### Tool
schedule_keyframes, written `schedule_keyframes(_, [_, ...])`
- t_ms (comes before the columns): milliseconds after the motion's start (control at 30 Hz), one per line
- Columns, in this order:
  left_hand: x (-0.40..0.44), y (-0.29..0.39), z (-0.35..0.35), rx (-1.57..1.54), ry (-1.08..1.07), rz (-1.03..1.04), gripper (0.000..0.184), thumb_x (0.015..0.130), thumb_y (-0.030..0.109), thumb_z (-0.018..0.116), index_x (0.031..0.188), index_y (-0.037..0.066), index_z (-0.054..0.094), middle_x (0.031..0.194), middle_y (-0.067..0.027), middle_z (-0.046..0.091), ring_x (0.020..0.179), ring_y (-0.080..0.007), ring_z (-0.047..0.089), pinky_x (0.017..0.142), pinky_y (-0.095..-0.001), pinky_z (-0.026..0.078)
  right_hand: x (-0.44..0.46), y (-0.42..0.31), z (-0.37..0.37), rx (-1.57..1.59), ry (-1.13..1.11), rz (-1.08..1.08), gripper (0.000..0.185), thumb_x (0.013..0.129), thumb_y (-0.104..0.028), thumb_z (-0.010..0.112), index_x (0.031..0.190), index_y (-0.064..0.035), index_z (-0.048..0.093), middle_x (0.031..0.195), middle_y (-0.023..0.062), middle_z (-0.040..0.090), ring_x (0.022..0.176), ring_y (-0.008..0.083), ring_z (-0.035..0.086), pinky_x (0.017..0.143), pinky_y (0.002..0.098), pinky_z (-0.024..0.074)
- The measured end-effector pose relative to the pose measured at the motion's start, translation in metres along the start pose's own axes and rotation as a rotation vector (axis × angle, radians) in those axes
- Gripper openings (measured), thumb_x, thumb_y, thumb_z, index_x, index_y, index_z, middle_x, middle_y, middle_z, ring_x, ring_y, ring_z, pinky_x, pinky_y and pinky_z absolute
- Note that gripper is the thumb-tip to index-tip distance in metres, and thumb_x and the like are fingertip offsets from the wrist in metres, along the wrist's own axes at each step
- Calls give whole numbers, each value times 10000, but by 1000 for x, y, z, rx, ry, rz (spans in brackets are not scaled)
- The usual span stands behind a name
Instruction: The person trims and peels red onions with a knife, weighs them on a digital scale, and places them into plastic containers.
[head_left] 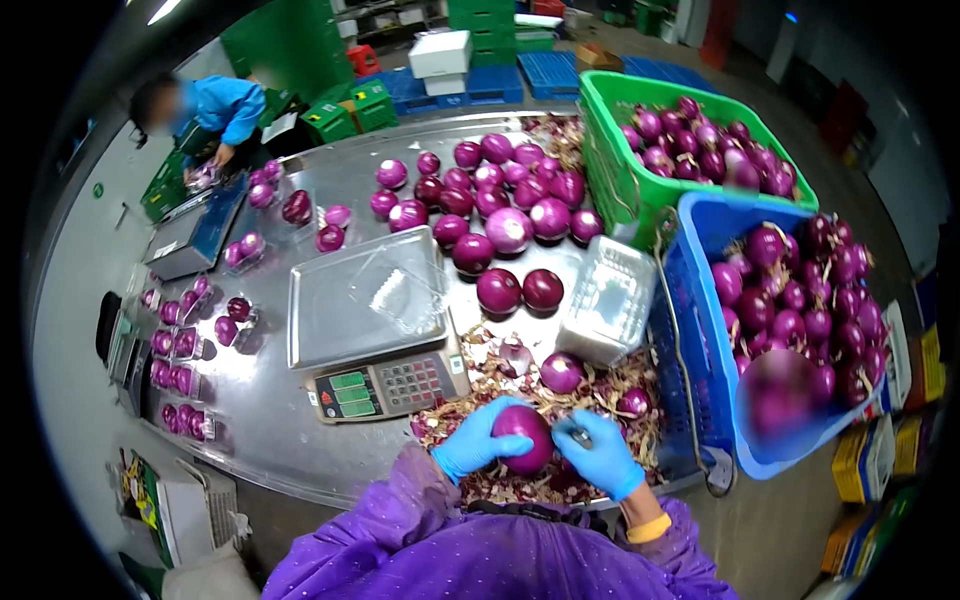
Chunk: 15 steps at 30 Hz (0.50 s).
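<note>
My left hand [472, 446], in a blue glove, is wrapped round a large red onion [527, 440], held over a heap of onion skins [490, 385] near the table's front edge. Just right of that onion, my gloved right hand [606, 458] is closed on a small metal tool [580, 437], mostly hidden by the fingers, so its exact kind does not show. A loose red onion [562, 372] lies among the skins beyond my hands. Left of it stands a scale [365, 300] with a piece of clear plastic on its pan.
Many red onions [509, 230] cover the table's far middle. A stack of clear plastic trays [607, 300] stands before a blue crate [690, 330] and a green crate [610, 170], both full of onions. Packed onions [180, 380] sit at left. Another person [215, 115] works at the far left.
</note>
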<state>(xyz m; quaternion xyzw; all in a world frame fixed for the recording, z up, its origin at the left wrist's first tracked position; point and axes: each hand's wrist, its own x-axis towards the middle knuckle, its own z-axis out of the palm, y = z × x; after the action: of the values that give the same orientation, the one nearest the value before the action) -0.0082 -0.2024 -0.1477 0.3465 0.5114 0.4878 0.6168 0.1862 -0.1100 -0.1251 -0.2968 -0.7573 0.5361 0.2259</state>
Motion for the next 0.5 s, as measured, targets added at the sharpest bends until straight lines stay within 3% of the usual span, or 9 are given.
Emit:
schedule_keyframes(33, [-4,5,-2,183,-14,4,646,716,310,786,1239,60,500,1115,-100,598,1016,-204,597,918,-343,476,-9,-1,0,323,-69,326,106,887,-119,600,881,-14,597,777,53,644,625,119,579,559,259,468])
schedule_keyframes(67, [-9,10,-1,365,-26,4,663,700,301,798,1244,67,500,1128,-103,601,1031,-215,598,929,-348,470,-13,-6,-8,417,-126,505,109,898,-131,611,893,-23,604,744,36,639,563,75,557,487,206,439])
schedule_keyframes(133, [-14,24,4,589,-23,11,767,636,366,836,1268,88,502,1115,-127,612,998,-251,628,906,-361,490,-23,14,-9,591,-136,518,122,895,-146,632,910,-27,609,708,35,630,531,48,535,450,185,416])
schedule_keyframes(200, [-13,27,4,703,-57,73,781,618,407,837,1259,107,506,1094,-134,624,976,-270,639,885,-370,501,-26,22,1,383,-96,496,108,895,-143,637,917,-39,617,707,30,628,537,55,537,457,189,412])
schedule_keyframes(267, [-13,20,5,656,-87,20,774,614,420,832,1248,116,509,1083,-138,629,966,-280,643,874,-376,504,-30,51,15,156,-24,137,86,891,-127,633,888,-41,622,701,29,624,530,59,533,456,191,408])
schedule_keyframes(367, [-16,16,6,675,0,23,759,615,423,826,1235,120,509,1072,-145,631,954,-293,646,862,-383,506,-33,5,9,468,-37,558,88,884,-114,631,862,-29,626,684,29,618,515,63,529,450,195,408])
schedule_keyframes(500, [-15,13,5,726,207,33,767,617,417,822,1236,103,495,1067,-152,623,948,-300,643,857,-388,508,-36,-6,-6,538,-36,481,90,884,-92,621,838,-15,620,659,36,618,491,68,523,439,199,404])
